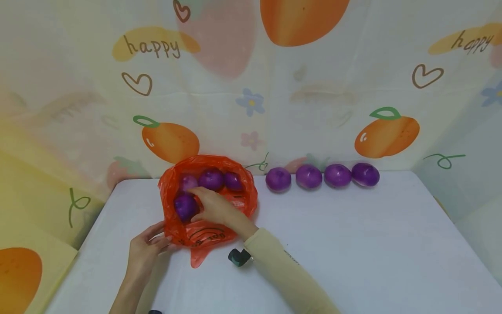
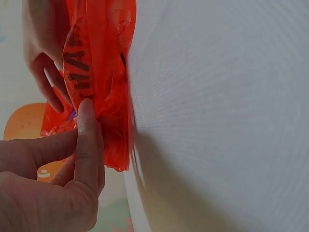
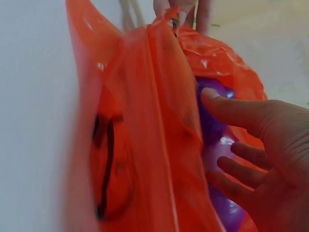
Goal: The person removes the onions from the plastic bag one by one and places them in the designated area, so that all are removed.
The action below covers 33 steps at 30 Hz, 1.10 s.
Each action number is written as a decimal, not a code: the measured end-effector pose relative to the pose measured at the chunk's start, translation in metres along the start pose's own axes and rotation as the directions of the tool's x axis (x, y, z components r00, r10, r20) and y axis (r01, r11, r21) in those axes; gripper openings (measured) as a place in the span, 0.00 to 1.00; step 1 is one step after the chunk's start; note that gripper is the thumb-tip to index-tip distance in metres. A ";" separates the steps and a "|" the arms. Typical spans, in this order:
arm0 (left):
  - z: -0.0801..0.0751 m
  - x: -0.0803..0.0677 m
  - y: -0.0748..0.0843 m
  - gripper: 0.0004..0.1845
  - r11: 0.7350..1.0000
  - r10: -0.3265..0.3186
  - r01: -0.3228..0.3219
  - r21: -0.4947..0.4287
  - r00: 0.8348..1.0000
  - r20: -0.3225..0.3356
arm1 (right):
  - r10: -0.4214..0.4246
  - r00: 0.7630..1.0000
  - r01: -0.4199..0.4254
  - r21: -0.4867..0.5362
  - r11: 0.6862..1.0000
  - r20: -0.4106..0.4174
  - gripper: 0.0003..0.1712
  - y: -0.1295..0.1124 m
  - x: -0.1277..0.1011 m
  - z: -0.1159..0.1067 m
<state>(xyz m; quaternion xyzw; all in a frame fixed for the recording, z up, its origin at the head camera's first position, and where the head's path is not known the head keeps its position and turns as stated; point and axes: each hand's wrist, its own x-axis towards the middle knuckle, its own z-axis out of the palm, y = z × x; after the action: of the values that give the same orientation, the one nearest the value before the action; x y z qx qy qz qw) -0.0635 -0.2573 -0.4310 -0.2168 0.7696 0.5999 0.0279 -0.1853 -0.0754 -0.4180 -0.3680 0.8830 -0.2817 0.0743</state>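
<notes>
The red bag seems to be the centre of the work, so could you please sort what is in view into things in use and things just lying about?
In use:
- red bag, its edge pinched by the left hand
- four purple balls inside it
- right hand, reaching in

Lying about:
- row of four purple balls on the table
</notes>
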 end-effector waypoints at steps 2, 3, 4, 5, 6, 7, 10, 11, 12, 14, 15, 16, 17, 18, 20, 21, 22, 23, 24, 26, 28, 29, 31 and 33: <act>0.000 0.000 0.000 0.29 1.000 0.002 -0.002 0.005 1.000 0.000 | 0.003 1.000 -0.003 -0.002 1.000 0.006 0.47 -0.002 0.004 0.004; 0.000 0.000 0.000 0.30 1.000 0.001 -0.001 0.005 1.000 0.001 | 0.004 1.000 -0.004 0.004 1.000 0.009 0.46 -0.003 0.005 0.006; 0.000 0.001 0.000 0.30 1.000 0.000 0.000 0.008 1.000 0.001 | 0.001 1.000 -0.001 0.012 1.000 0.008 0.45 -0.003 0.006 0.007; 0.000 0.001 0.000 0.30 1.000 0.000 0.000 0.012 1.000 0.000 | -0.003 1.000 0.002 0.019 1.000 0.006 0.45 -0.004 0.007 0.009; 0.000 0.001 0.000 0.30 1.000 -0.002 0.002 0.017 1.000 0.001 | -0.001 1.000 0.001 0.028 1.000 0.002 0.44 -0.004 0.008 0.011; 0.001 0.001 0.000 0.30 1.000 -0.003 0.003 0.020 1.000 0.001 | -0.002 1.000 0.002 0.038 0.999 -0.002 0.44 -0.004 0.008 0.013; 0.001 0.001 0.000 0.30 1.000 -0.004 0.004 0.025 1.000 0.000 | 0.000 1.000 0.001 0.067 0.998 -0.018 0.42 -0.004 0.009 0.020; 0.001 0.002 -0.001 0.30 1.000 -0.004 0.004 0.026 1.000 0.000 | 0.003 1.000 -0.002 0.072 0.997 -0.022 0.42 -0.004 0.009 0.022; 0.001 0.002 -0.001 0.29 1.000 -0.003 0.003 0.025 1.000 0.001 | 0.007 1.000 -0.005 0.078 0.997 -0.026 0.42 -0.003 0.009 0.024; 0.001 0.002 -0.001 0.29 1.000 -0.001 0.001 0.019 1.000 0.003 | 0.011 0.999 -0.008 0.084 0.996 -0.038 0.41 -0.003 0.010 0.027; 0.001 0.002 -0.002 0.29 1.000 0.001 -0.001 0.017 1.000 0.003 | 0.013 0.999 -0.009 0.084 0.996 -0.045 0.41 -0.003 0.010 0.028; 0.001 0.002 -0.002 0.29 1.000 0.003 -0.003 0.015 1.000 0.003 | 0.014 0.998 -0.009 0.082 0.997 -0.054 0.41 -0.003 0.011 0.029; 0.000 0.002 -0.002 0.29 1.000 0.004 -0.004 0.013 1.000 0.003 | 0.016 0.998 -0.011 0.079 0.997 -0.061 0.41 -0.003 0.011 0.030; 0.000 0.002 -0.002 0.29 1.000 0.005 -0.005 0.012 1.000 0.003 | 0.018 0.998 -0.013 0.079 0.997 -0.068 0.40 -0.004 0.011 0.030; 0.000 0.002 -0.002 0.29 1.000 0.007 -0.007 0.014 1.000 0.003 | 0.026 0.997 -0.020 0.078 0.997 -0.077 0.40 -0.005 0.011 0.030; 0.000 0.002 -0.002 0.29 1.000 0.007 -0.007 0.015 1.000 0.003 | 0.030 0.996 -0.024 0.078 0.997 -0.080 0.40 -0.005 0.011 0.030; 0.000 0.002 -0.002 0.29 1.000 0.007 -0.007 0.016 1.000 0.003 | 0.037 0.996 -0.030 0.077 0.997 -0.083 0.40 -0.006 0.011 0.030; 0.000 0.001 -0.002 0.29 1.000 0.009 -0.009 0.015 1.000 0.001 | 0.046 0.995 -0.039 0.077 0.996 -0.089 0.40 -0.006 0.010 0.029; 0.000 0.001 -0.002 0.29 1.000 0.011 -0.011 0.013 1.000 0.000 | 0.053 0.994 -0.046 0.072 0.996 -0.096 0.39 -0.006 0.009 0.029; 0.000 0.001 -0.001 0.29 1.000 0.017 -0.017 0.009 1.000 -0.005 | 0.066 0.991 -0.060 0.059 0.997 -0.112 0.39 -0.007 0.008 0.028; 0.000 0.001 -0.001 0.29 1.000 0.027 -0.027 -0.005 1.000 -0.009 | 0.074 0.988 -0.069 0.042 0.997 -0.134 0.39 -0.007 0.006 0.027; 0.000 0.001 -0.001 0.28 1.000 0.030 -0.030 -0.009 0.999 -0.011 | 0.074 0.986 -0.070 0.034 0.997 -0.147 0.39 -0.007 0.005 0.026; 0.000 0.001 -0.001 0.28 0.999 0.032 -0.032 -0.010 0.999 -0.011 | 0.075 0.984 -0.072 0.026 0.997 -0.164 0.40 -0.007 0.003 0.024; -0.001 0.000 -0.002 0.28 1.000 0.028 -0.028 -0.011 1.000 -0.011 | 0.077 0.980 -0.073 0.032 0.997 -0.181 0.40 -0.007 0.000 0.020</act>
<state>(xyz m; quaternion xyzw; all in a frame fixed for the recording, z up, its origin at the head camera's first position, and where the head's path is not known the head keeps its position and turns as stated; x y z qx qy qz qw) -0.0631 -0.2585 -0.4326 -0.2092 0.7694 0.6034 0.0142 -0.1738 -0.0884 -0.4307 -0.3062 0.8957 -0.3224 0.0086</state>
